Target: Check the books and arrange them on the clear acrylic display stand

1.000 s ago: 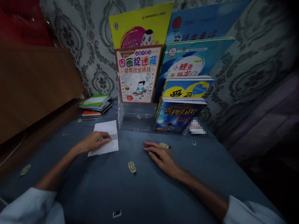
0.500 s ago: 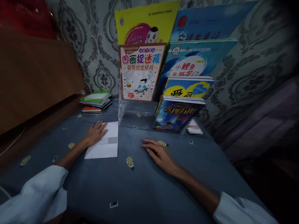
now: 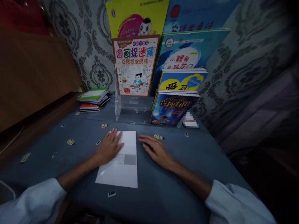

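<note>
A white booklet (image 3: 126, 174) with a grey band across its middle lies flat on the dark blue tablecloth (image 3: 163, 193). My left hand (image 3: 108, 149) rests palm down on its left part, fingers spread, covering some of the cover. Just right of the booklet, my right hand (image 3: 157, 152) lies on the cloth with fingers loosely stretched and nothing in them; a small gap separates it from the booklet's edge. Behind the hands stands a clear acrylic book rack (image 3: 133, 115). A brown-bordered picture book (image 3: 135, 67) leans in its left column.
In the rack's right column stand a dark blue book (image 3: 173, 109), a yellow-and-blue book (image 3: 182, 81) and larger books behind. A yellow book (image 3: 137, 15) rises at the back left. Left of the rack sits a small pile of books (image 3: 93, 98). A wooden cabinet (image 3: 35, 77) borders the left side.
My left hand has slid the white booklet right and toward me, to just left of my right hand. My right hand stays in nearly the same place. The view has shifted slightly.
</note>
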A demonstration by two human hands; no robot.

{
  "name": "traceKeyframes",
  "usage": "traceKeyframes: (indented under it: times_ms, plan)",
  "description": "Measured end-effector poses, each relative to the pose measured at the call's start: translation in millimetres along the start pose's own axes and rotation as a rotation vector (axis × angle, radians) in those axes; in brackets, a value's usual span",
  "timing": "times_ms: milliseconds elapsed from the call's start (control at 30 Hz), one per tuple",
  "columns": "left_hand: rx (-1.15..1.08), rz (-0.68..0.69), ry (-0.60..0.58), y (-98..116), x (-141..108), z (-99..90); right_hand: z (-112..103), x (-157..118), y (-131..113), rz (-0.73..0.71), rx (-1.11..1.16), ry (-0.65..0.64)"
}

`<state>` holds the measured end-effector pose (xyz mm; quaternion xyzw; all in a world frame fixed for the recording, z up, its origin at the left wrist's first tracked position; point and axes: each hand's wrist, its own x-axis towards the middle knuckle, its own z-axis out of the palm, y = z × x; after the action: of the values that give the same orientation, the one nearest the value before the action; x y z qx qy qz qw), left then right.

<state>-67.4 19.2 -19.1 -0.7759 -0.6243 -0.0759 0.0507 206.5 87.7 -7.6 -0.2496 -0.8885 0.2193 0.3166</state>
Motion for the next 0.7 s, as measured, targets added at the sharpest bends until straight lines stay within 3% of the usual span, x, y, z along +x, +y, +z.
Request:
traceKeyframes:
  times_ms: [167,267,433,700]
  plan:
    - [-0.068,0.045,-0.019,75,36,5.9,3,-4,-5,-0.083,-0.090,0.058]
    - [-0.167,0.094,-0.029,101,48,9.0,1,-5,-9,-0.062,-0.088,0.045]
    - [-0.278,0.131,0.016,97,45,11.6,-2,-6,-13,0.063,-0.062,-0.048]
    - [-0.141,0.152,-0.033,97,42,2.7,-3,-16,-4,0.130,-0.212,-0.116]
